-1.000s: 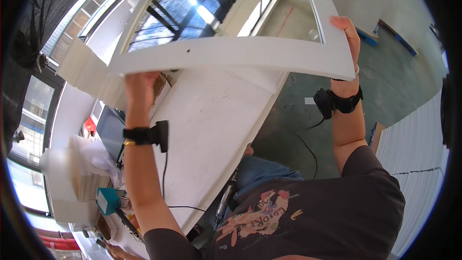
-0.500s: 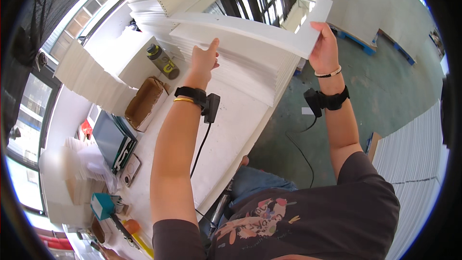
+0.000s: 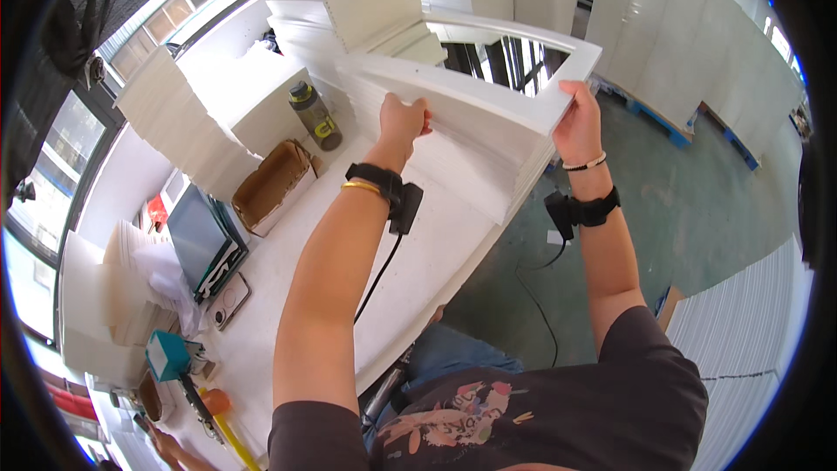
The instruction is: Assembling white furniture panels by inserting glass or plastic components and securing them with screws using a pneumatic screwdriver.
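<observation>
A white frame panel (image 3: 497, 78) lies tilted over a stack of white boards (image 3: 488, 176) at the table's far end. Dark and bright streaks show in its rectangular middle, like a reflection in a shiny pane. My right hand (image 3: 579, 125) grips the panel's near right corner, thumb on top and fingers partly hidden behind the edge. Just beneath the near long edge is my left hand (image 3: 404, 125), its fingers curled closed. What they hold, if anything, is hidden. Both wrists carry black strapped devices with cables.
On the white table (image 3: 349, 235), left of my arm, are a grey bottle (image 3: 316, 115), an open cardboard box (image 3: 272, 185), dark folders (image 3: 205, 235), a phone (image 3: 229, 301) and a teal object (image 3: 166, 355). White stacks stand behind and at right, some on blue pallets (image 3: 660, 122).
The panel has tipped and come lower, with my right hand still at its corner. My left hand has curled its stretched index finger and sits close to the near edge. The view has shifted.
</observation>
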